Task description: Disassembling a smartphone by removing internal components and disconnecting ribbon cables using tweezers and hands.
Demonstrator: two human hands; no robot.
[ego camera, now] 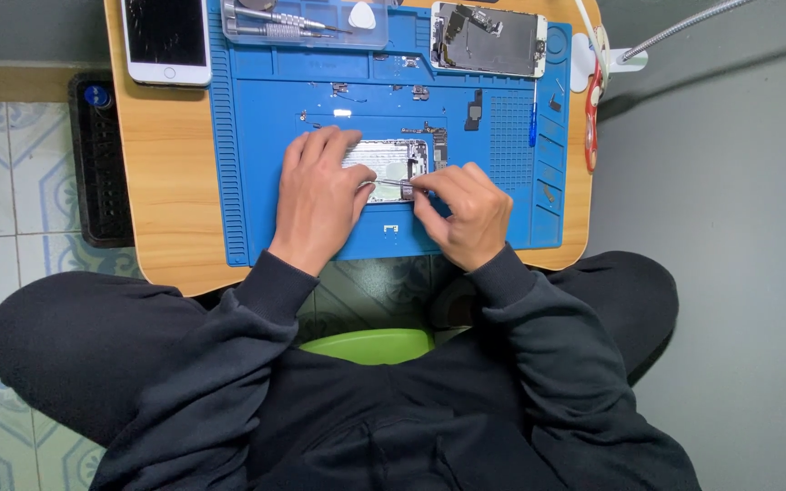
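An opened phone body point(386, 160) lies on the blue repair mat point(256, 118), its silvery inside facing up. My left hand point(320, 195) rests flat over its left half and holds it down. My right hand point(461, 211) pinches a thin metal tool, likely tweezers point(391, 183), whose tip reaches into the phone's lower right part. Both sleeves are dark.
A white phone with a cracked screen point(166, 36) lies at the back left of the wooden table point(161, 182). A detached screen panel point(488, 38), a tool tray point(307, 20), a blue screwdriver point(533, 123), small loose parts and red-handled scissors point(592, 118) lie around. A black crate point(100, 164) stands left.
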